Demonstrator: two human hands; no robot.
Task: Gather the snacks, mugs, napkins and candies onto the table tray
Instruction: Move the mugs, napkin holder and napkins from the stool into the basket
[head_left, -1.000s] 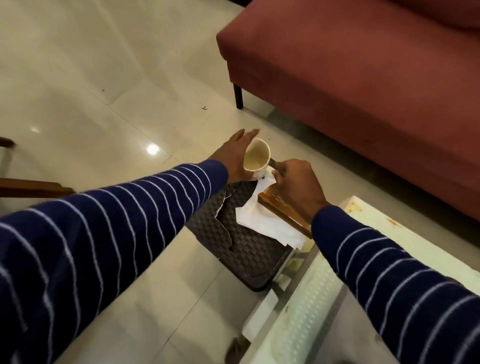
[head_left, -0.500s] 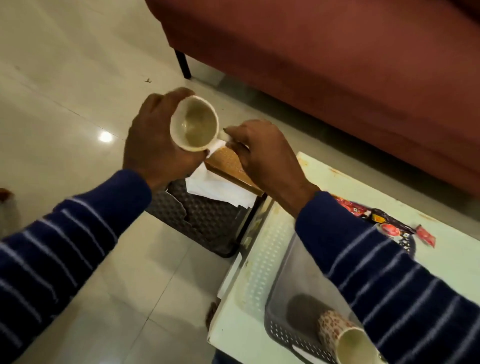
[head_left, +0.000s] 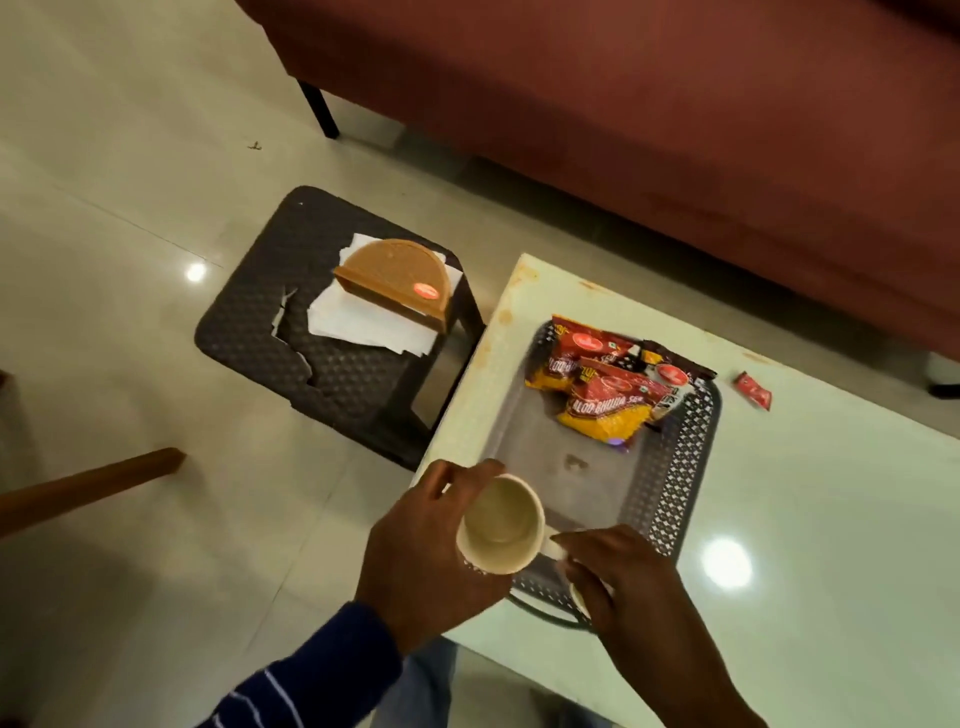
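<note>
My left hand grips a cream mug by its body, over the near corner of the dark perforated tray. My right hand pinches the mug's handle. Red and yellow snack packets lie at the tray's far end. A second mug seen earlier in the tray is mostly hidden under my right hand. White napkins lie under a brown half-round holder on the dark stool. A small red candy lies on the table right of the tray.
The pale table carries the tray. The stool stands left of the table, its woven top cracked. A maroon sofa runs along the far side. A wooden bar juts in at the left over the tiled floor.
Both hands carried the mug from the stool to above the tray's near corner. The view swung towards the table; the napkins and holder stayed on the stool.
</note>
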